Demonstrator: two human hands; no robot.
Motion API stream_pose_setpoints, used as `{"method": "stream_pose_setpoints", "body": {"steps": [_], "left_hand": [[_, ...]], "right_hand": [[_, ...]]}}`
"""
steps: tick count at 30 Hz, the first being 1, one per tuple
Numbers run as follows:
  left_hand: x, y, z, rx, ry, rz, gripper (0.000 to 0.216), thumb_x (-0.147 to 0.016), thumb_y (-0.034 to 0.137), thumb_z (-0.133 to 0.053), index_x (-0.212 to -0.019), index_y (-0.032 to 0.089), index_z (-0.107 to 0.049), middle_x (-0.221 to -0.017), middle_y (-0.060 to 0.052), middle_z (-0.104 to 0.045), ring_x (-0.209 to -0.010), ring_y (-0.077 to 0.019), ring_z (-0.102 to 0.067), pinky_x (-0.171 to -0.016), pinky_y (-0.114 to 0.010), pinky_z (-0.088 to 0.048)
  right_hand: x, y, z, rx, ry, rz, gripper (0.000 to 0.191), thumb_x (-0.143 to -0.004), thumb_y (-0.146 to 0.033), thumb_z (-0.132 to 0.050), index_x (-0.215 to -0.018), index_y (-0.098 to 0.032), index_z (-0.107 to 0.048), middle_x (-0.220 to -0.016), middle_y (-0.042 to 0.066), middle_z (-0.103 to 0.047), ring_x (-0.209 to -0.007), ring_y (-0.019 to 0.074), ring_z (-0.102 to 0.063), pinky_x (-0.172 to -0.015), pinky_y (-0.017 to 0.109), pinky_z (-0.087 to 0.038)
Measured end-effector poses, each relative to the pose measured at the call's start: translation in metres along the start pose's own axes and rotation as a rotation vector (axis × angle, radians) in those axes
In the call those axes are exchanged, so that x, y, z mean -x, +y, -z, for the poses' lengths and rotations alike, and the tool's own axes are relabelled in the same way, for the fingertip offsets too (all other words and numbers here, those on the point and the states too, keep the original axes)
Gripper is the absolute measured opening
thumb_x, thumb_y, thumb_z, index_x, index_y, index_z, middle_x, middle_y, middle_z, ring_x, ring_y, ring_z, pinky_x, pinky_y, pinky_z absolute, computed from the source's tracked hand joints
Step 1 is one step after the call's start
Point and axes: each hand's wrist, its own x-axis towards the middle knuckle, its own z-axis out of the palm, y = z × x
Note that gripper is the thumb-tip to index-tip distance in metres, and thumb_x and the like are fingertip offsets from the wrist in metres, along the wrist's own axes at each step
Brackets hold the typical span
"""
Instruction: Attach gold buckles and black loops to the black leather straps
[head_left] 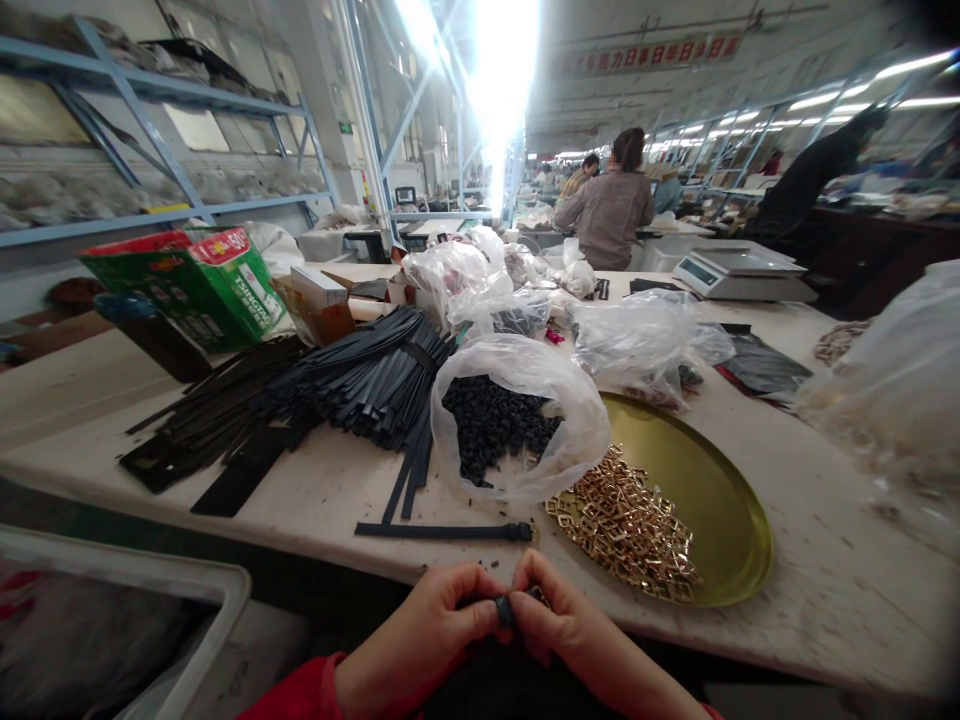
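Both my hands meet at the bottom centre, below the table's front edge. My left hand (431,635) and my right hand (566,630) pinch a small dark loop (504,610) between their fingertips; a dark strap seems to run down from it, mostly hidden. Just beyond them a single black strap (442,531) with a loop on its end lies on the table. A clear bag of small black loops (495,425) stands open behind it. A round brass tray (712,500) holds a heap of gold buckles (626,520).
A big pile of black straps (315,395) covers the table's left half, behind it a green carton (191,285). Plastic bags (645,340) and a weighing scale (739,272) sit further back. A white bin (187,620) stands lower left. People work at benches behind.
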Motion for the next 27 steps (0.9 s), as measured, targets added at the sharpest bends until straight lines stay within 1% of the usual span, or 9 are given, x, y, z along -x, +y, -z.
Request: {"method": "stream_pose_setpoints", "body": {"steps": [5, 9, 12, 15, 18, 20, 22, 24, 27], "left_hand": [[0.003, 0.007, 0.004, -0.241, -0.07, 0.081, 0.034, -0.081, 0.044, -0.046, -0.075, 0.014, -0.062, -0.058, 0.003, -0.054, -0.054, -0.0103, -0.046, -0.05, -0.018, -0.033], [0.005, 0.012, 0.009, -0.369, -0.144, 0.024, 0.028, -0.082, 0.036, -0.044, -0.078, 0.016, -0.062, -0.065, 0.003, -0.056, -0.059, -0.0114, -0.048, -0.053, -0.019, -0.035], [0.005, 0.013, 0.007, -0.41, -0.13, -0.02, 0.023, -0.081, 0.029, -0.045, -0.077, 0.017, -0.064, -0.068, 0.002, -0.059, -0.059, -0.0123, -0.049, -0.056, -0.02, -0.037], [0.004, 0.011, 0.002, -0.43, -0.124, -0.082, 0.023, -0.082, 0.027, -0.043, -0.082, 0.018, -0.065, -0.07, 0.001, -0.063, -0.06, -0.0133, -0.051, -0.057, -0.02, -0.038], [0.0, 0.009, 0.009, -0.534, -0.135, -0.136, 0.025, -0.084, 0.03, -0.043, -0.082, 0.02, -0.065, -0.072, 0.001, -0.065, -0.062, -0.0147, -0.055, -0.057, -0.02, -0.038], [-0.01, 0.007, 0.021, -0.722, -0.048, -0.16, 0.026, -0.084, 0.036, -0.045, -0.08, 0.02, -0.065, -0.073, -0.001, -0.066, -0.064, -0.0167, -0.057, -0.057, -0.022, -0.037], [-0.025, 0.003, 0.035, -0.938, 0.14, -0.178, 0.026, -0.085, 0.038, -0.046, -0.081, 0.019, -0.063, -0.075, -0.003, -0.066, -0.067, -0.0187, -0.059, -0.058, -0.024, -0.037], [-0.043, -0.003, 0.045, -1.068, 0.309, -0.18, 0.024, -0.087, 0.032, -0.043, -0.084, 0.018, -0.062, -0.078, -0.006, -0.065, -0.07, -0.0196, -0.059, -0.063, -0.026, -0.038], [-0.063, -0.01, 0.055, -1.114, 0.365, -0.2, 0.02, -0.086, 0.024, -0.045, -0.078, 0.018, -0.062, -0.083, -0.006, -0.064, -0.081, -0.0193, -0.058, -0.073, -0.027, -0.038]], "right_hand": [[0.007, 0.004, -0.002, 0.281, 0.175, 0.174, 0.019, -0.081, -0.038, -0.05, -0.075, -0.021, -0.044, -0.067, -0.003, -0.047, -0.064, 0.0128, -0.043, -0.058, 0.024, -0.036], [0.007, 0.01, -0.001, 0.446, 0.151, 0.226, 0.008, -0.084, -0.029, -0.045, -0.085, -0.022, -0.049, -0.077, 0.0, -0.056, -0.071, 0.0161, -0.051, -0.064, 0.027, -0.039], [0.006, 0.011, -0.002, 0.527, 0.103, 0.276, 0.012, -0.086, -0.027, -0.042, -0.093, -0.022, -0.051, -0.082, 0.003, -0.061, -0.074, 0.0179, -0.056, -0.066, 0.028, -0.04], [0.006, 0.013, -0.006, 0.54, 0.075, 0.329, 0.015, -0.088, -0.026, -0.04, -0.093, -0.022, -0.053, -0.082, 0.004, -0.064, -0.074, 0.0186, -0.058, -0.066, 0.028, -0.041], [0.0, 0.015, -0.005, 0.56, 0.116, 0.358, 0.017, -0.088, -0.027, -0.04, -0.1, -0.022, -0.051, -0.082, 0.004, -0.065, -0.072, 0.0185, -0.059, -0.064, 0.027, -0.041], [-0.012, 0.014, 0.001, 0.668, 0.239, 0.355, 0.018, -0.088, -0.027, -0.041, -0.1, -0.021, -0.052, -0.079, 0.004, -0.064, -0.071, 0.0191, -0.059, -0.063, 0.028, -0.04], [-0.03, 0.011, 0.009, 0.871, 0.386, 0.341, 0.016, -0.088, -0.026, -0.041, -0.091, -0.019, -0.055, -0.077, 0.006, -0.063, -0.071, 0.021, -0.058, -0.064, 0.03, -0.039], [-0.05, 0.01, 0.018, 1.09, 0.477, 0.346, 0.019, -0.088, -0.023, -0.041, -0.08, -0.018, -0.058, -0.078, 0.008, -0.063, -0.076, 0.0231, -0.057, -0.069, 0.033, -0.038], [-0.072, 0.015, 0.025, 1.287, 0.523, 0.394, 0.021, -0.088, -0.017, -0.041, -0.079, -0.019, -0.06, -0.083, 0.008, -0.063, -0.08, 0.0239, -0.056, -0.072, 0.034, -0.037]]}}
